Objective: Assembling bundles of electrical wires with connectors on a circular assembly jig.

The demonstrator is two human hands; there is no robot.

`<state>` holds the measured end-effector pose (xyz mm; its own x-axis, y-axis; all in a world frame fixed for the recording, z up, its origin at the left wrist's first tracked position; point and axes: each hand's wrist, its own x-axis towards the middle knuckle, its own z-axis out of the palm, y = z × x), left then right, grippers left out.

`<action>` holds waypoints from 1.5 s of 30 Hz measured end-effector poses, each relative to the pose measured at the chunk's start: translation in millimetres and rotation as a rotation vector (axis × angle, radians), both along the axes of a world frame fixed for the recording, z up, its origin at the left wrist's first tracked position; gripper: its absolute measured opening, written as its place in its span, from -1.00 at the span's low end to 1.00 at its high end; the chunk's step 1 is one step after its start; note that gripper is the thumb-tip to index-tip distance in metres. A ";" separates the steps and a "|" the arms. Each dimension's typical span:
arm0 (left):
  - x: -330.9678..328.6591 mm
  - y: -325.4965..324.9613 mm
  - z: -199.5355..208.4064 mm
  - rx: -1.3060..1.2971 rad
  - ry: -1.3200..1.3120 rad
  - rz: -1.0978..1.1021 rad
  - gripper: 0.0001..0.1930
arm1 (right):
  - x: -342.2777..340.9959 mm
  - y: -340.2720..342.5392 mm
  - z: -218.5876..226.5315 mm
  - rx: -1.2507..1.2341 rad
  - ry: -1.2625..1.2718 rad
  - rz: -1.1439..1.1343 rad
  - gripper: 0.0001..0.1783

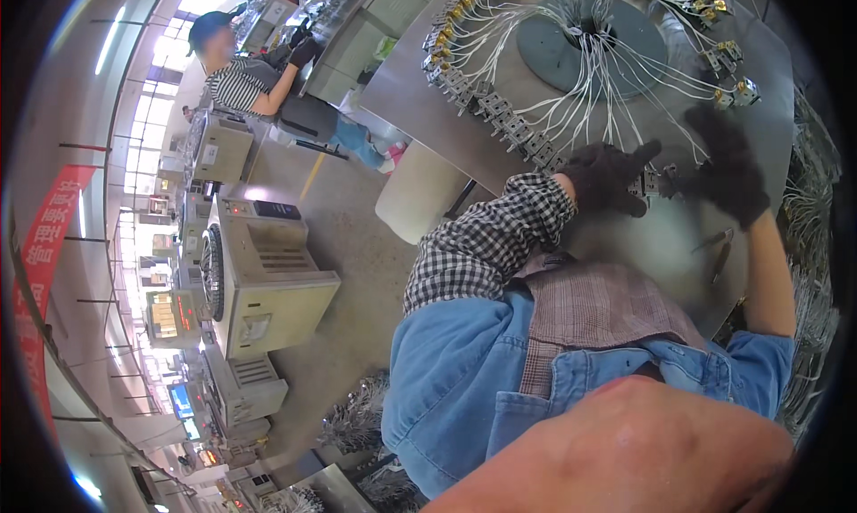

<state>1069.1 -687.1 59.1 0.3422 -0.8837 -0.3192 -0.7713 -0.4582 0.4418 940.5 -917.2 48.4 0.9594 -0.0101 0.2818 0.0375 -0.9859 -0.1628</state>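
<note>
A round grey metal table (643,245) carries a ring of small metal terminal parts (500,116), each joined by thin white wires (571,75) to a dark central disc (553,53). My left hand (611,178), in a black glove with a checked sleeve, pinches one small metal part (659,184) at the near side of the ring. My right hand (728,169), also in a black glove, lies curled just right of that part, its fingers among the wires. What its fingers hold is hidden.
A thin metal hand tool (719,250) lies on the table near my right forearm. Wire bundles (812,272) hang at the right rim. Beige machine cabinets (268,281) stand on the floor to the left. A seated co-worker in a striped shirt (237,83) works at a far bench.
</note>
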 end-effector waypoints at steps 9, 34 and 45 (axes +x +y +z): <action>-26.6 -23.5 -28.3 -0.302 -0.268 -0.048 -0.20 | -11.9 -22.8 -93.4 0.508 0.205 0.163 0.04; -19.1 -41.0 -40.1 -0.189 -0.109 -0.072 -0.37 | 22.5 7.5 -30.5 0.484 0.582 0.060 -0.33; -20.3 -37.5 -38.8 -0.125 -0.104 -0.090 -0.41 | 10.2 -42.3 -36.8 0.609 0.289 -0.173 -0.11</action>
<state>1048.8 -724.6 20.3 0.2852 -0.9429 -0.1719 -0.8512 -0.3316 0.4069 950.7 -959.5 11.5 0.9655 -0.2448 -0.0892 -0.2402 -0.7041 -0.6683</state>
